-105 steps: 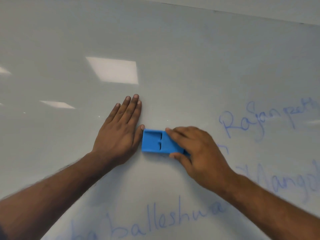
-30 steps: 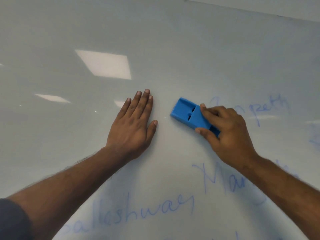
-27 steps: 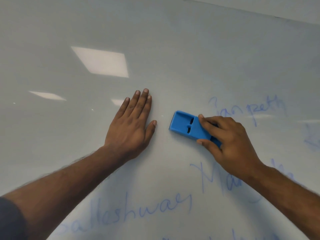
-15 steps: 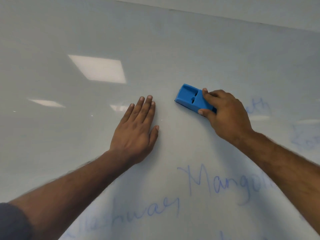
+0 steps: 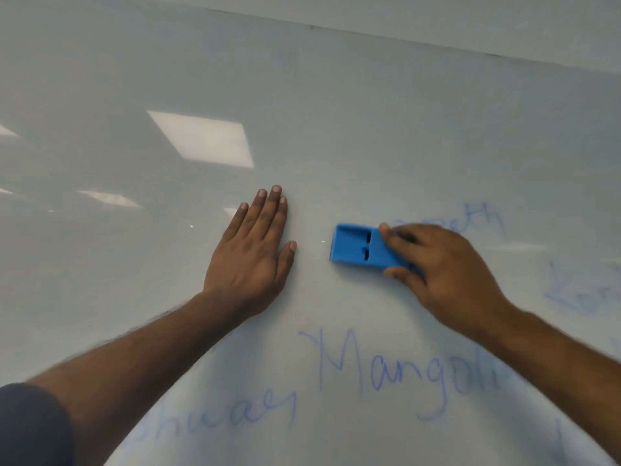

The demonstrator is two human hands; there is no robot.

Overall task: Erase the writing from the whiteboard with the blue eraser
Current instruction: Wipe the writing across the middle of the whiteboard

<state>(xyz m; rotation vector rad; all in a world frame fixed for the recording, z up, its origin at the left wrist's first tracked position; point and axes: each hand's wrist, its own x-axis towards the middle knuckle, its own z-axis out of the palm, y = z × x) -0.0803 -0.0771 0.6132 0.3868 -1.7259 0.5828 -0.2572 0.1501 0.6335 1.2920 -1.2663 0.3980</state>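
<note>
The whiteboard (image 5: 336, 112) fills the view. My right hand (image 5: 440, 267) grips the blue eraser (image 5: 356, 248) and presses it flat on the board at centre right. Its far half is hidden under my fingers. My left hand (image 5: 250, 257) lies flat on the board just left of the eraser, fingers together, holding nothing. Blue handwriting remains: a faded word end (image 5: 480, 220) above my right hand, a large word (image 5: 386, 368) below the hands, another word (image 5: 218, 415) at the lower left, and some strokes (image 5: 584, 294) at the right edge.
The board's upper edge (image 5: 437, 42) runs across the top with wall above it. Ceiling lights reflect (image 5: 201, 139) on the upper left of the board. A dark sleeve (image 5: 30, 428) shows at the lower left corner.
My right hand has slid the eraser down and turned it level after a stroke up. More of the top word has been wiped away. My left hand stays flat in place.
</note>
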